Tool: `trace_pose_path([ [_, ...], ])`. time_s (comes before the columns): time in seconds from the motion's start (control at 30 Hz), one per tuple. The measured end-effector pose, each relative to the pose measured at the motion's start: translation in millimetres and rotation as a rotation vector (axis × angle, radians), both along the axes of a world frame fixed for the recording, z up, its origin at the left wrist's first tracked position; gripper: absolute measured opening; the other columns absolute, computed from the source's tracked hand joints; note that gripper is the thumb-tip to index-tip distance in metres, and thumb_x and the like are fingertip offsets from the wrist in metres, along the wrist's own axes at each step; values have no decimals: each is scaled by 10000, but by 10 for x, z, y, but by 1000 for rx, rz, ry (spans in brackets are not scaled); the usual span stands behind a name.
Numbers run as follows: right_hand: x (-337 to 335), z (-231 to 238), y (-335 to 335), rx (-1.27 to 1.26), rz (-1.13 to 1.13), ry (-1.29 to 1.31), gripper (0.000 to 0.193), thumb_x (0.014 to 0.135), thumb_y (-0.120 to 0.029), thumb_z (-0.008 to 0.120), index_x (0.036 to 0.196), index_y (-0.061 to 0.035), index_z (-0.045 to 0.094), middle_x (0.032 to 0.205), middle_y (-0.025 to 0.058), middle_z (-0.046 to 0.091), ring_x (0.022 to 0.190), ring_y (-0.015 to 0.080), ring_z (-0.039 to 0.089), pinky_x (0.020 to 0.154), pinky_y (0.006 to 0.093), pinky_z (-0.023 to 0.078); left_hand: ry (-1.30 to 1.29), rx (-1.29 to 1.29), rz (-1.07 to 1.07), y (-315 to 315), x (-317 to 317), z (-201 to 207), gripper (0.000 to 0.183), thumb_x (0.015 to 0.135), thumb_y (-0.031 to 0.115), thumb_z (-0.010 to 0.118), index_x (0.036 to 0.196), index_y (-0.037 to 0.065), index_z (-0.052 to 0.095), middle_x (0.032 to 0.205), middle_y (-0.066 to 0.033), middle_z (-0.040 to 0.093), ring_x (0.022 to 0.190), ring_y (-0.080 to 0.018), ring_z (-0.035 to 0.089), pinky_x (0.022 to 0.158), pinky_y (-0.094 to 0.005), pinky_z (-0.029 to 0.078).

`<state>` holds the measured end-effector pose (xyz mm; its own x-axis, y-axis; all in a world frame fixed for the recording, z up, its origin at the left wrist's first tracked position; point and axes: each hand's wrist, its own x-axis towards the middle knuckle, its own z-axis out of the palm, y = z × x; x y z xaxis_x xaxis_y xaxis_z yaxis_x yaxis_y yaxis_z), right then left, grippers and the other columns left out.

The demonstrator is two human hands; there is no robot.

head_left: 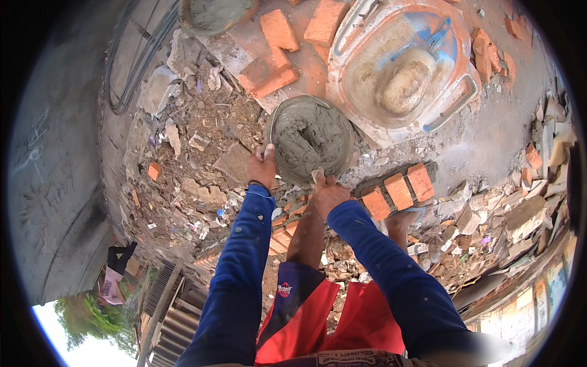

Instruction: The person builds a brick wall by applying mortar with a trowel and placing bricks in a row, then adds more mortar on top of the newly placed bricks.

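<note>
A round metal pan (278, 125) full of wet grey mortar (309, 140) sits in the middle of the view. My left hand (263, 168) grips its left rim with the thumb over the edge. My right hand (327, 192) holds its near rim. Both arms wear blue sleeves. My legs in red and dark blue shorts show below. A row of orange bricks (397, 191) lies just right of my right hand.
A large pale tub with blue marks (403, 67) stands behind the pan. Loose bricks (278, 52) lie at the back, a second mortar pan (214, 15) at the top left. Rubble (202, 153) spreads left and right. A grey wall (55, 171) runs along the left.
</note>
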<state>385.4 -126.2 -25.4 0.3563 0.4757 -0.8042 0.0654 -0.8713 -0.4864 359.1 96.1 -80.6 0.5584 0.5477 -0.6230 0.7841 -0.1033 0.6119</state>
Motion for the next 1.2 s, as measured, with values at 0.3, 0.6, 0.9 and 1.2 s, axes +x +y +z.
trace_pose_path([
  [0.3, 479, 585, -626, 133, -117, -299, 400, 857, -158, 630, 1237, -54, 557, 1016, 198, 569, 854, 392, 649, 741, 479, 554, 31, -1, 108, 352, -291, -52, 298, 990, 269, 638, 835, 14, 643, 755, 2, 632, 720, -86, 522, 660, -294, 453],
  [0.6, -77, 287, -403, 152, 52, -83, 411, 927, -215, 586, 1284, -22, 524, 1047, 207, 592, 846, 374, 671, 719, 467, 557, -71, 51, 246, 306, -407, -252, 262, 974, 210, 667, 1037, -44, 646, 942, -28, 672, 860, -107, 563, 745, -274, 474],
  [0.9, 85, 183, -778, 75, -330, -171, 474, 1001, -391, 493, 1318, -42, 538, 1031, 231, 671, 832, 431, 677, 722, 521, 548, -21, -44, 71, 27, -24, 154, 189, 1001, 169, 627, 1022, -18, 606, 907, -25, 637, 793, -99, 514, 699, -277, 446],
  [1.2, -230, -269, 39, 7, -397, -5, 522, 995, -413, 465, 1343, -33, 543, 1003, 261, 699, 866, 442, 678, 786, 523, 546, 34, -62, 64, -315, 168, 315, 197, 994, 137, 634, 1040, -50, 588, 878, -23, 594, 794, -86, 494, 697, -255, 443],
])
